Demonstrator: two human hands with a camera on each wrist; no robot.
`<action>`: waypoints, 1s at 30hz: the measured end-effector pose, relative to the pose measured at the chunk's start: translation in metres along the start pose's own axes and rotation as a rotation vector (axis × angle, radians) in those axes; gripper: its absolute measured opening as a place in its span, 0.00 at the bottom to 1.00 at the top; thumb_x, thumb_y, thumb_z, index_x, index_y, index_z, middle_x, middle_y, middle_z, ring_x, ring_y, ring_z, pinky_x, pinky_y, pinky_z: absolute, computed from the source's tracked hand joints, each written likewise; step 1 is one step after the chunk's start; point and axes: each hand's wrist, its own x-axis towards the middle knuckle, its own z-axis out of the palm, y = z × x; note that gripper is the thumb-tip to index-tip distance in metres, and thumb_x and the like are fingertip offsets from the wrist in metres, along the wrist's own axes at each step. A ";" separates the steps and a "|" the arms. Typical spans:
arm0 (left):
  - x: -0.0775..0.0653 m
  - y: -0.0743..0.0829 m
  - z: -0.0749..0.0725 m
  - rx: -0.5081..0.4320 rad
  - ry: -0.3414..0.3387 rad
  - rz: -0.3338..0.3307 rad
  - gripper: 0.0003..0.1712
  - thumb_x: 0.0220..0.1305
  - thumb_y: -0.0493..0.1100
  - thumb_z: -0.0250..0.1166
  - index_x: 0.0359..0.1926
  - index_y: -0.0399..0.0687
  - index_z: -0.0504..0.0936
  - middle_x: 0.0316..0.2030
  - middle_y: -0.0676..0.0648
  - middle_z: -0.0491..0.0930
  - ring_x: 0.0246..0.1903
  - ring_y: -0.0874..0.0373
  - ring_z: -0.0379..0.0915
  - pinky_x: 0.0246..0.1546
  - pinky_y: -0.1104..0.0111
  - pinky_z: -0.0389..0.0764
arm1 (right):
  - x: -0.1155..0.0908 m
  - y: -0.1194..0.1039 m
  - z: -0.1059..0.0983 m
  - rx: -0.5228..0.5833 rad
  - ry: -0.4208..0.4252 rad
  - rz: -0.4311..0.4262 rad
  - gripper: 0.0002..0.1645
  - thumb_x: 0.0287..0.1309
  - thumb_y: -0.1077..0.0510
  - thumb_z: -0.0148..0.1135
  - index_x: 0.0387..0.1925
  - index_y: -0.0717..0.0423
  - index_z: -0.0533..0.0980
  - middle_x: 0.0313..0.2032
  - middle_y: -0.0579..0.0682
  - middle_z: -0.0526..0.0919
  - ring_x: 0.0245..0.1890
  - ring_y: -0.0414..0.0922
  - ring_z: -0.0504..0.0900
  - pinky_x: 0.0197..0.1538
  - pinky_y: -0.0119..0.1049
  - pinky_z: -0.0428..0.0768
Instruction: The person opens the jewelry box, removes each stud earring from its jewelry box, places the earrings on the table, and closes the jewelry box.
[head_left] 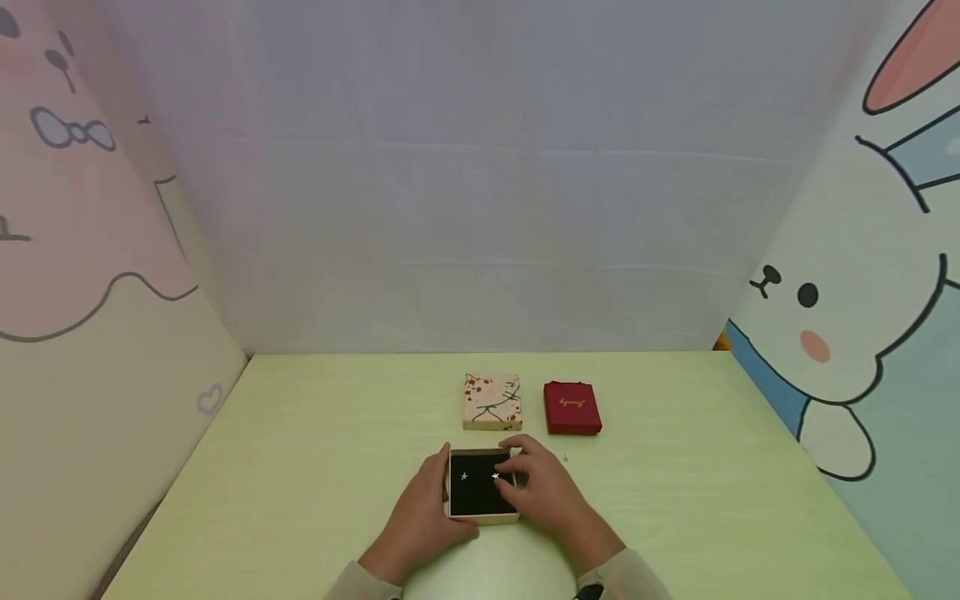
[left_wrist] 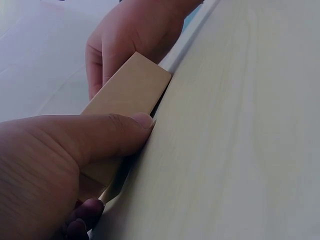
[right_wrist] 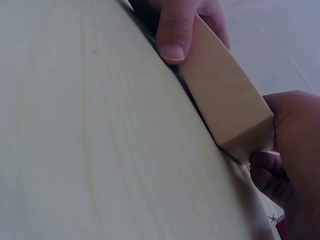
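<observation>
In the head view a small cardboard jewelry box [head_left: 483, 520] with a black insert [head_left: 474, 502] lies on the table between both hands. My left hand [head_left: 423, 508] grips its left side, the thumb along the front wall; the left wrist view shows that thumb [left_wrist: 117, 135] on the tan cardboard. One small silver star-shaped stud [head_left: 464, 477] sits on the insert's left half. At the right half, my right hand [head_left: 543, 487] pinches a second star-shaped piece [head_left: 496, 476] between thumb and forefinger. Whether that piece touches the insert is hard to tell.
Behind the box lies a floral-patterned box lid [head_left: 492, 402]. To its right is a dark red jewelry case [head_left: 572, 408] with gold lettering. A tiny star-shaped piece [head_left: 566, 457] lies on the pale wooden table [head_left: 315, 467], right of the box. Fabric walls enclose the table.
</observation>
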 end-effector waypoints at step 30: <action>0.001 0.001 -0.001 0.011 -0.008 -0.012 0.73 0.39 0.55 0.86 0.80 0.37 0.53 0.64 0.44 0.70 0.44 0.58 0.71 0.46 0.60 0.77 | 0.006 -0.005 0.006 0.055 -0.016 0.128 0.05 0.59 0.56 0.75 0.29 0.42 0.87 0.56 0.43 0.78 0.50 0.44 0.79 0.51 0.42 0.79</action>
